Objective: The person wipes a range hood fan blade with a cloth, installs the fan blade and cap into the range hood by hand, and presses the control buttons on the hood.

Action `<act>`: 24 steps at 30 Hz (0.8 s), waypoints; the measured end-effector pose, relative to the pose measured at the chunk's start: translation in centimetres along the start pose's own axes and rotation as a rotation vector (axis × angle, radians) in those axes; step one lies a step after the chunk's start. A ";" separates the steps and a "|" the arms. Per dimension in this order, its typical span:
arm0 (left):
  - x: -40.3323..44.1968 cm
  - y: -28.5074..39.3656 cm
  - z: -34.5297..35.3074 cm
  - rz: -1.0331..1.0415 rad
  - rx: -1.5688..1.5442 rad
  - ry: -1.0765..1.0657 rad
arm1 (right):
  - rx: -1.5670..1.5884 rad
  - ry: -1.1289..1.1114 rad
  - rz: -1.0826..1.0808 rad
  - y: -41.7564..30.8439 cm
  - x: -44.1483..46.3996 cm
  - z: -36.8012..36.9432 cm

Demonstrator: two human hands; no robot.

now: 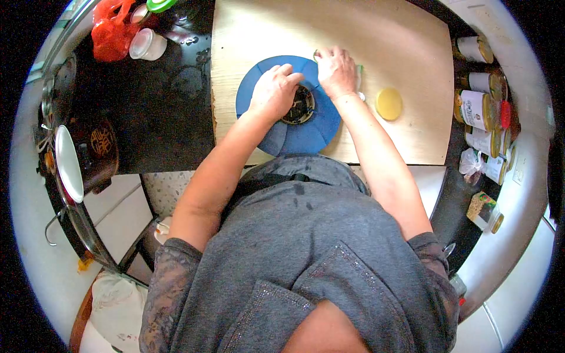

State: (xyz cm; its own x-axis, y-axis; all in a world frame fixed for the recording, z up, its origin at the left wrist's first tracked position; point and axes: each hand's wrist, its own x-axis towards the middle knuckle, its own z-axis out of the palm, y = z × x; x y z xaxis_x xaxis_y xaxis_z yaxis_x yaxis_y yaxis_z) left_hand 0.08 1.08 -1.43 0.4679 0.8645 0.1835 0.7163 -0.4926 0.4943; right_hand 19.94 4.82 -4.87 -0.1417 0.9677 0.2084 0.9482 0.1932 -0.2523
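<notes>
A round blue mat or plate (321,126) with seams fanning out lies on the pale wooden board. At its middle is a round container (303,107) with dark contents, partly hidden by my left hand (273,91). The fingers of that hand are drawn together at the container's upper left edge; whatever they pinch is too small to make out. Beyond the mat's upper right edge, my right hand (336,73) has its fingers curled down. Green and white bits of something (359,73) show around it, mostly covered. A yellow round lid (389,104) lies to its right.
The wooden board (400,47) spans the counter. Several labelled jars (475,110) line the right side. A white tub (148,45) and a red plastic bag (110,35) stand at upper left. On the left are a dark pot (97,144) and a white plate (69,165).
</notes>
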 end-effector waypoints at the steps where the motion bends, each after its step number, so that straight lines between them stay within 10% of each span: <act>1: -0.2 0.2 -0.1 -0.005 0.030 0.003 | -0.028 -0.006 0.051 0.3 0.1 0.1; 10: -1.8 -0.3 -1.7 -0.151 0.181 0.094 | 0.345 0.341 0.291 4.9 1.3 -4.6; 16: -1.2 1.4 -1.0 -0.163 0.193 -0.002 | 0.743 -0.009 0.024 -0.8 -2.6 -2.0; 24: -1.3 0.9 -0.7 -0.101 0.141 0.015 | 0.383 -0.036 -0.110 0.0 -1.7 -1.0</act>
State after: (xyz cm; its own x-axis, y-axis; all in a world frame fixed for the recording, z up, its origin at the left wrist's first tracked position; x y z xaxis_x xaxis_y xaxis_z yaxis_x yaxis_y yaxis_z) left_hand -0.27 -0.47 -0.58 0.3834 0.9110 0.1520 0.8253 -0.4118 0.3864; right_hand 20.45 3.05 -4.25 -0.2528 0.9418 0.2218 0.7531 0.3355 -0.5659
